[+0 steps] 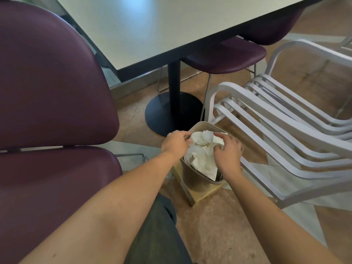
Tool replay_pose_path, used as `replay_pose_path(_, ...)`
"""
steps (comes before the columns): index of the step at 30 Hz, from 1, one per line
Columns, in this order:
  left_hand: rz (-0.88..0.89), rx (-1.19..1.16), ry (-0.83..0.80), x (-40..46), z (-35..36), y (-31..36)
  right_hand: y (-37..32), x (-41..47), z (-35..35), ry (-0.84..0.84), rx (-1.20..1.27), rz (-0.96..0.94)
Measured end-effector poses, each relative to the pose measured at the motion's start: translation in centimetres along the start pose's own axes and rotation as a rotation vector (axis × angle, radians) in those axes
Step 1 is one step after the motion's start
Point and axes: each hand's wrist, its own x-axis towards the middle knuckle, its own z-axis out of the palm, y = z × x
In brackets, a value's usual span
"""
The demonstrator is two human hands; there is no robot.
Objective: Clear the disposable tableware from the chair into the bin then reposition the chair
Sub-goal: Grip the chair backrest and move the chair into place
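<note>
A small brown bin (196, 180) stands on the floor between the chairs, resting on a flat cardboard box (200, 197). It is heaped with white disposable tableware (202, 149): plates, lids and crumpled paper. My left hand (175, 142) grips the pile at its left side. My right hand (227, 153) presses on the pile from the right, fingers curled on the white pieces. The white slatted chair (276, 119) stands to the right of the bin, its seat bare.
A purple padded chair (51, 103) fills the left side. A pale table (152, 25) on a black pedestal base (171, 111) stands behind the bin, with purple stools (228, 54) tucked under it. The floor is brown and pale tile.
</note>
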Motion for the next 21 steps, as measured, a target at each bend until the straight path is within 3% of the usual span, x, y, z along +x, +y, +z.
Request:
replay_pose_path(5, -0.031, -0.006, 0.074, -2.2, -3.0, -1.5, -3.1, -1.7, 0.3, -0.071, 0.081, -0.074)
replay_pose_path(12, -0.062, 0.012, 0.168, -6.5, -11.4, -4.4, -9.7, -4.9, 1.9, -0.257, 0.009, -0.225)
replay_pose_path(21, -0.099, 0.252, 0.319, -14.5, -24.1, -8.6, -22.4, -10.1, 3.1, -0.440, -0.129, -0.453)
